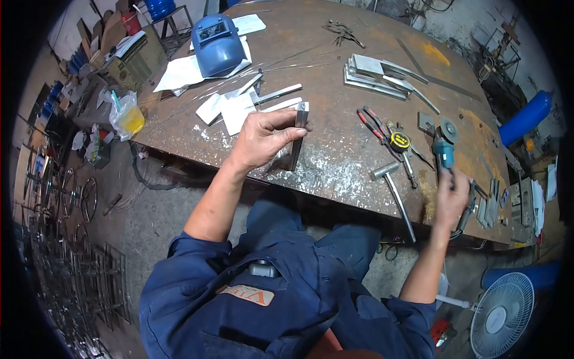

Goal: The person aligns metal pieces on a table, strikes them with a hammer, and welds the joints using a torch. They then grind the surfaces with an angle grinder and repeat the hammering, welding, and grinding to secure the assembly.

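Note:
Near the table's front edge, my left hand grips a flat metal bracket, its narrow edge turned towards me and its bright end at the top. Fingers and thumb wrap its upper part. On the right, my right hand is closed around the body of an angle grinder, whose disc points away from me above the tabletop. A hammer, a yellow tape measure and red-handled pliers lie between my hands. Behind my left hand are several metal pieces.
Stacked metal brackets rest on the rusty table. A blue welding mask lies on papers at the back left. By the left edge is a bag of yellow liquid. A fan stands at lower right.

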`<state>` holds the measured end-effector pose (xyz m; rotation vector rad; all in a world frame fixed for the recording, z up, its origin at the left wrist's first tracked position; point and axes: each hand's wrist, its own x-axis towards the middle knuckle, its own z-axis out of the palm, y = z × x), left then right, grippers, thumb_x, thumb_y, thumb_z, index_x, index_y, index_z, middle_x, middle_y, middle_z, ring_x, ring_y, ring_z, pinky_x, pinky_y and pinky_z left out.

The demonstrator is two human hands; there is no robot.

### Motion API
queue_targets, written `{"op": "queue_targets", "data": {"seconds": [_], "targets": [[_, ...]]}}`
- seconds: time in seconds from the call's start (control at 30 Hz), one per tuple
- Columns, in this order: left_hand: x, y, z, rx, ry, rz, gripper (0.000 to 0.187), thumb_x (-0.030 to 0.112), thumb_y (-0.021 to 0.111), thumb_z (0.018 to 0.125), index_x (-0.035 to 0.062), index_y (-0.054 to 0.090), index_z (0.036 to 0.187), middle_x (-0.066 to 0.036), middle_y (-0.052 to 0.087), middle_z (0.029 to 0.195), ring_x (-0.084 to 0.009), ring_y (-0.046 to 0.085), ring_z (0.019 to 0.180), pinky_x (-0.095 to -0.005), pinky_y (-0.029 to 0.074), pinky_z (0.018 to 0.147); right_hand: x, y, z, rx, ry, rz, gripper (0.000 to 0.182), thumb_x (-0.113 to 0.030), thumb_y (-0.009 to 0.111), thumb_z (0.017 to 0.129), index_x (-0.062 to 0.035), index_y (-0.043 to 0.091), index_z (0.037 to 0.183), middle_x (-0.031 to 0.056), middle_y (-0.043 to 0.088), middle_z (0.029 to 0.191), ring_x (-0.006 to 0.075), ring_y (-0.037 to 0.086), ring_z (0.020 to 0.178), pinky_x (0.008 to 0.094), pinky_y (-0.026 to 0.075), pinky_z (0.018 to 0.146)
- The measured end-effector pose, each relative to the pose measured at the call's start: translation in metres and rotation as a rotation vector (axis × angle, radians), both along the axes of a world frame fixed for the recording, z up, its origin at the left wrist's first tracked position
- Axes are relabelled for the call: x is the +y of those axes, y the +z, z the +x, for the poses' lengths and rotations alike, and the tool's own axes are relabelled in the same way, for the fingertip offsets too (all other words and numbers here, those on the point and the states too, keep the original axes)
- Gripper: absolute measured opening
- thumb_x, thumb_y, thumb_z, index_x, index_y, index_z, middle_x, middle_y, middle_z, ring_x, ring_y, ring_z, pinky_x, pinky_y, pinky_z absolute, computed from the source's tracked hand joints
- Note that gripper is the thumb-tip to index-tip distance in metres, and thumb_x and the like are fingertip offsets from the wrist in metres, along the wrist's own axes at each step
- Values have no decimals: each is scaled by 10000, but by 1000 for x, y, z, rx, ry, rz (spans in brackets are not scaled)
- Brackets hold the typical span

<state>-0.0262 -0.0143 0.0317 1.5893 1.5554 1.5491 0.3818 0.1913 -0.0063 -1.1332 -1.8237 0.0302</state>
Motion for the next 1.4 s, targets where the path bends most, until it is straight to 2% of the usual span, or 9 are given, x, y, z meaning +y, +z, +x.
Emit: {"op": "queue_targets", "data": {"seconds": [0.13, 0.27, 0.43, 0.63, 0.73, 0.77, 0.93, 1.03, 1.4], "targets": [[5, -1, 14, 204, 144, 113, 263, 96, 802, 955, -40, 785, 1180, -121, 818, 1036, -213, 765, 1012, -360, 588, 978, -79, 21, -124, 105, 629, -211, 290, -163, 817, 901, 37, 773, 1106, 175, 755, 1029, 316, 716, 923, 395, 557, 832], [10, -9, 7, 432, 226, 115, 315, 181, 836, 916, -11, 788, 1161, -154, 810, 933, -217, 791, 966, -496, 465, 1189, -105, 37, -215, 207, 757, -151, 314, -220, 836, 894, 40, 758, 1052, 192, 723, 933, 371, 695, 877, 441, 548, 796], [-6, -14, -31, -65, 64, -78, 286, 128, 762, 979, -29, 763, 1218, -116, 792, 1191, -174, 717, 1106, -343, 560, 999, -106, 32, -255, 189, 706, -77, 280, -226, 808, 916, 22, 685, 877, 203, 699, 850, 408, 688, 824, 492, 537, 753], [-13, -40, -67, 62, -75, -338, 751, 260, 871, 887, 28, 565, 1532, -205, 600, 1529, -277, 523, 1459, -427, 405, 1229, -102, 34, -220, 236, 860, -371, 253, -205, 782, 947, 42, 739, 982, 210, 729, 869, 369, 739, 822, 405, 560, 757], [-12, -39, -63, 315, -71, -767, 426, 217, 873, 884, -4, 769, 1233, -104, 781, 1128, -215, 707, 985, -355, 571, 864, -86, 8, -199, 412, 1030, -453, 259, -207, 765, 975, 39, 758, 1055, 214, 717, 855, 345, 748, 836, 396, 554, 752], [-17, -41, -47, 173, -119, -473, 349, 273, 869, 909, -40, 715, 897, -104, 627, 700, -152, 509, 657, -407, 455, 597, -81, 3, -187, 395, 1034, -473, 280, -218, 758, 993, 43, 761, 1094, 217, 717, 860, 347, 734, 811, 391, 549, 751], [-12, -18, -8, 648, -104, -140, 312, 233, 837, 904, -44, 694, 921, -227, 638, 782, -406, 609, 705, -448, 503, 657, -71, -14, -119, -229, 550, -510, 312, -228, 790, 953, 73, 738, 1020, 189, 715, 888, 388, 692, 833, 447, 559, 815], [-16, -10, -4, 811, -98, -143, 281, 215, 819, 905, -19, 665, 884, -204, 653, 771, -434, 663, 804, -481, 538, 1015, -71, -50, -75, -281, 203, 31, 328, -191, 799, 911, 37, 709, 1130, 218, 687, 1029, 424, 658, 945, 487, 538, 873], [-15, 1, 9, 900, -66, -587, 350, 239, 794, 916, -42, 592, 864, -262, 568, 745, -483, 596, 828, -517, 476, 777, -66, -46, -41, -290, 195, -547, 193, -150, 690, 996, 22, 606, 1016, 290, 667, 834, 492, 682, 818, 577, 498, 726]]}}
